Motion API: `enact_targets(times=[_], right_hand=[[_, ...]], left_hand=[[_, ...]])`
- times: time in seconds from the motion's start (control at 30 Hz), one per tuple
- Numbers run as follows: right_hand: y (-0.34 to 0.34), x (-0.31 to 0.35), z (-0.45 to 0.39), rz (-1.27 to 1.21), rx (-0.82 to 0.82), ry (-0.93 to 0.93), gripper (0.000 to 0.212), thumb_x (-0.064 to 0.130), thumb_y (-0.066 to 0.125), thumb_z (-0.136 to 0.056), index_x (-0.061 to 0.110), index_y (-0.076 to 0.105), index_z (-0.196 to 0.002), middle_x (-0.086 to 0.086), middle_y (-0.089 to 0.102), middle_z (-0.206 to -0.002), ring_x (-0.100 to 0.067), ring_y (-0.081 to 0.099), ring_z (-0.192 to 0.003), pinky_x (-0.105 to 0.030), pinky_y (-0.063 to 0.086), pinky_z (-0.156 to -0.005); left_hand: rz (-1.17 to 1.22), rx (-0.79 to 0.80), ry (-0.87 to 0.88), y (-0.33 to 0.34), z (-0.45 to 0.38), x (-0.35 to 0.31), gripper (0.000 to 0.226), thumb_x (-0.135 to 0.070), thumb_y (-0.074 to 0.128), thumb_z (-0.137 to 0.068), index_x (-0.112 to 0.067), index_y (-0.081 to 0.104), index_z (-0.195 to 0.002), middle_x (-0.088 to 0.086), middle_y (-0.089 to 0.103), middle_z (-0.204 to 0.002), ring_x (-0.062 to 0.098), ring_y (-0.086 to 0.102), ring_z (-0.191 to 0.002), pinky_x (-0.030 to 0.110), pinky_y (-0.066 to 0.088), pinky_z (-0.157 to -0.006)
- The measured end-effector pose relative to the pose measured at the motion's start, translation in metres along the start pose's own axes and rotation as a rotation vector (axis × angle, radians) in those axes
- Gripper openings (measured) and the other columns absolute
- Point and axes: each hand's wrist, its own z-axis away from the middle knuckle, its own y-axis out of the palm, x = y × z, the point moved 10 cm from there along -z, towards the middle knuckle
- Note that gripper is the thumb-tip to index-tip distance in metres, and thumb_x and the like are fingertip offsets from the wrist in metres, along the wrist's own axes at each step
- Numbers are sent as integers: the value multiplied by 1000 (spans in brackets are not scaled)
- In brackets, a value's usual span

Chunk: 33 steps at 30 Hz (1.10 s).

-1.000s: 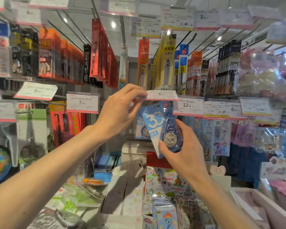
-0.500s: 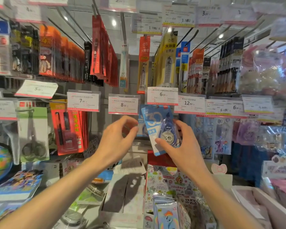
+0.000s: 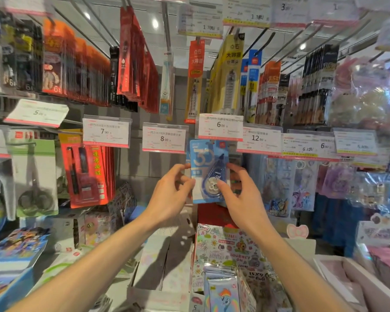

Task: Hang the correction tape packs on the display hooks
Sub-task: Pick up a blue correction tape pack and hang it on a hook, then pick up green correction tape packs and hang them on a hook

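Note:
A blue correction tape pack (image 3: 206, 163) with a large "30" and a clear blister hangs upright just under the 6.00 price tag (image 3: 220, 127); its top edge is hidden behind the tag, so the hook cannot be seen. My left hand (image 3: 171, 194) pinches the pack's left edge with its fingertips. My right hand (image 3: 241, 197) holds the right edge and the blister, thumb on the front. More blue packs show behind it.
The 8.00 tag (image 3: 164, 138) and 12.90 tag (image 3: 259, 140) flank the hook. Red pen packs (image 3: 86, 172) hang at left, sticker sheets (image 3: 300, 185) at right. Below stand a sticker book display (image 3: 230, 251) and a tray (image 3: 356, 284) at lower right.
My left hand dropped from the lifted price tag and came onto the pack's left edge. The tag fell back down. The pack went from tilted to upright under the tag.

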Motion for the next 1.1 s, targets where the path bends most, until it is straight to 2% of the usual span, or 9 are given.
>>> enact_targets(times=[0.1,0.2,0.33,0.47,0.57,0.77,0.83,0.97,1.1], right_hand=[[14,-10,-15,29,-9,35,46,38,57,-97,34,42,-141,-3,61,-128,-19,63,-106,-40,55,-86],[30,-20,-29,77,1,82,46,33,56,-97,30,39,-140,-14,62,-118,-26,65,-92,-33,49,-70],[43,-25,-39,139,23,122,47,31,55,-100,23,35,-142,-11,52,-130,-33,61,-106,-41,51,-86],[53,-29,-43,148,36,150,47,29,54,-100,18,34,-142,-14,47,-139,-37,54,-120,-44,45,-97],[55,-30,-44,145,29,154,45,27,54,-100,17,35,-139,-15,48,-135,-40,55,-118,-46,47,-95],[55,-30,-42,132,61,122,49,25,57,-97,21,34,-140,-13,48,-136,-37,61,-109,-45,50,-90],[55,-27,-40,129,73,112,50,29,57,-98,20,35,-142,-14,49,-137,-36,60,-111,-44,49,-90],[58,-24,-29,140,141,74,48,43,57,-96,20,44,-136,-10,61,-120,-33,62,-102,-45,53,-86],[66,-30,-12,203,220,134,49,48,62,-93,15,49,-126,-13,60,-124,-34,58,-114,-49,51,-93]], left_hand=[[-95,-51,-4,-1,-16,10,29,-28,58,-99,-29,55,-128,-2,72,-79,14,69,-74,42,57,-76],[-164,-46,-18,1,-31,19,33,-23,55,-99,-30,53,-131,-5,73,-78,13,70,-76,41,57,-79],[-227,-24,-51,3,-46,30,42,-16,52,-99,-29,48,-138,-7,64,-86,26,70,-86,42,58,-81],[-312,-27,-40,5,-54,32,38,-20,50,-102,-24,48,-140,-3,62,-84,26,66,-81,31,49,-69],[-342,-34,-44,5,-56,34,39,-19,51,-101,-25,50,-139,-4,61,-91,18,60,-83,24,40,-71],[-409,-3,-44,0,-43,35,47,-18,48,-97,-29,45,-143,3,70,-114,29,66,-102,35,51,-85],[-463,3,-38,-3,-34,32,50,-15,47,-94,-25,47,-143,2,72,-111,29,66,-102,37,51,-87],[-550,13,-51,-23,-10,30,30,-23,47,-102,-11,56,-128,-2,65,-103,26,63,-103,36,45,-81],[-530,25,-59,-61,20,40,42,-29,50,-101,-19,49,-141,2,66,-125,21,67,-105,42,52,-96]])
